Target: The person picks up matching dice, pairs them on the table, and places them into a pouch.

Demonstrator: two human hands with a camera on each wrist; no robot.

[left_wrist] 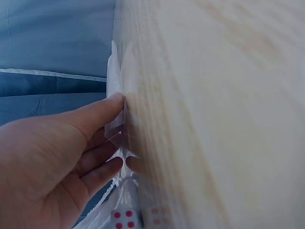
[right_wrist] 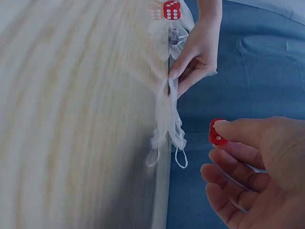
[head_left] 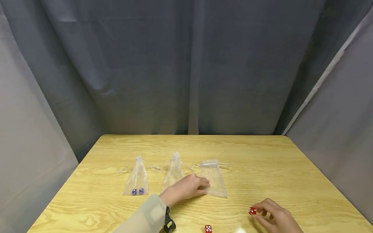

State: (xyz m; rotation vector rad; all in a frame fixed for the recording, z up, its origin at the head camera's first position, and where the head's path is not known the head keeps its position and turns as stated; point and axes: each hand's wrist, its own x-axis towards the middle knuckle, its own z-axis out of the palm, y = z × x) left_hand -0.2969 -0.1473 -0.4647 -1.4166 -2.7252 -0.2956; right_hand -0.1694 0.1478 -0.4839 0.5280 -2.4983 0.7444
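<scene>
Between the thumb and index finger of my right hand point(head_left: 275, 216) is a red die point(head_left: 252, 211) with white pips, held just above the table. My left hand point(head_left: 189, 187) pinches the left side of the rightmost sheer white drawstring bag point(head_left: 217, 182), which lies flat with its cords toward the back. Partly behind that hand lies a middle drawstring bag point(head_left: 174, 171), gathered at its neck. A pale die point(left_wrist: 125, 218) with red pips shows inside a bag in the left wrist view. Another red die point(head_left: 208, 228) sits on the table near the front edge of the head view.
At the left lies a third drawstring bag point(head_left: 136, 176), drawn narrow at the neck, with two purple dice point(head_left: 141, 191) inside. The wooden table point(head_left: 262, 155) is bordered by a grey curtain point(head_left: 151, 81) behind and pale panels at both sides.
</scene>
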